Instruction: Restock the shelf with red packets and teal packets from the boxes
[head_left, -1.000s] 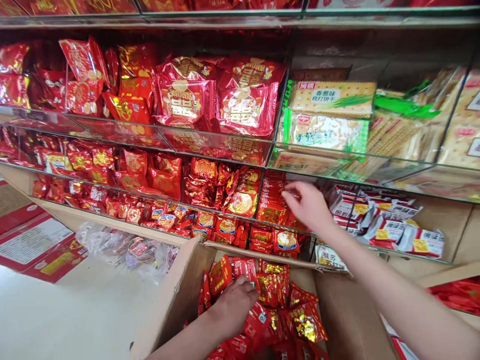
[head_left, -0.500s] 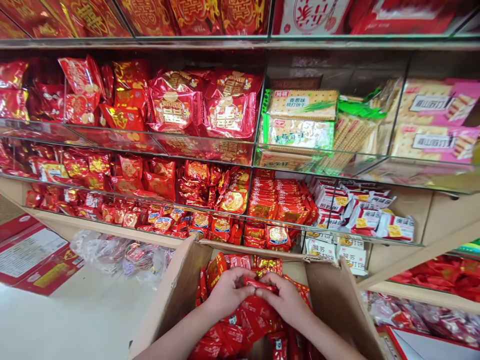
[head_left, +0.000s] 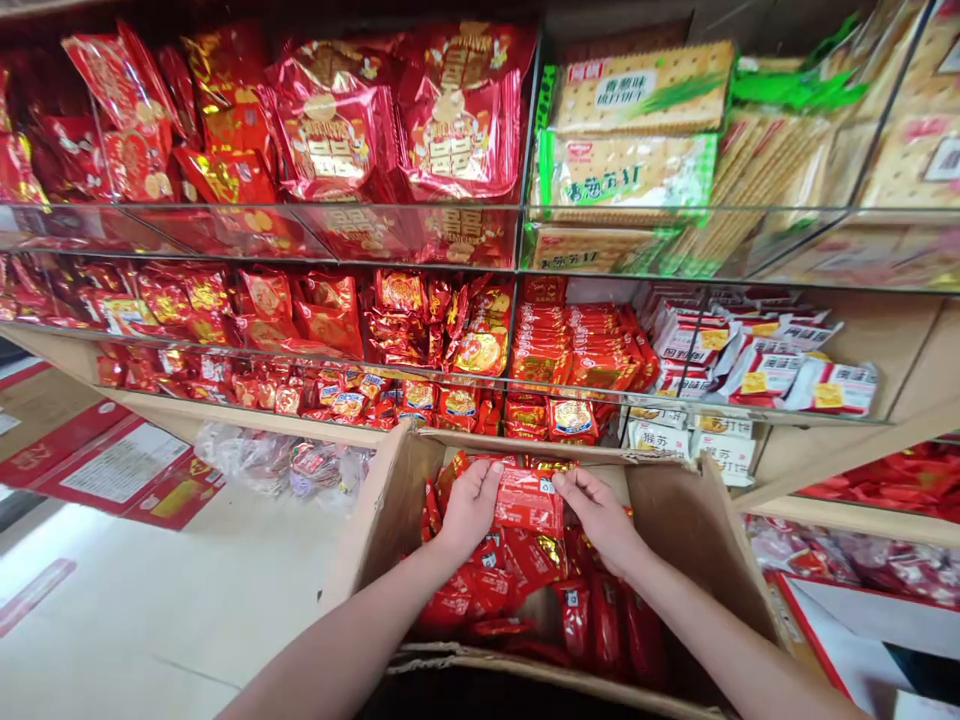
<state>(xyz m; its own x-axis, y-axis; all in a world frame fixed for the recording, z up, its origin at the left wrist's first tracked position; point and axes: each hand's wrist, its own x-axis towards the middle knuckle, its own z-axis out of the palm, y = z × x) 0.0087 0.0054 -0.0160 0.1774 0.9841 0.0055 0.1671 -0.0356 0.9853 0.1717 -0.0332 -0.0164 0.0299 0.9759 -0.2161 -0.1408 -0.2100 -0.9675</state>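
Both my hands are inside an open cardboard box (head_left: 697,530) that is full of small red snack packets (head_left: 517,585). My left hand (head_left: 469,505) and my right hand (head_left: 596,512) together grip a small stack of red packets (head_left: 529,500), one hand at each end, just above the loose ones in the box. Straight above the box, a glass shelf compartment holds rows of the same red packets (head_left: 574,345) standing on edge.
Glass-fronted shelves rise behind the box: large red foil bags (head_left: 390,130) on top left, green-and-tan cracker packs (head_left: 637,130) top right, white-and-red packets (head_left: 757,355) right of the red rows. Clear plastic bags (head_left: 277,460) and red flat boxes (head_left: 120,470) lie on the pale floor at left.
A second ago my right hand was up at the shelf and my left lay in the box. Both hands have since met in the box and lifted a stack of red packets.
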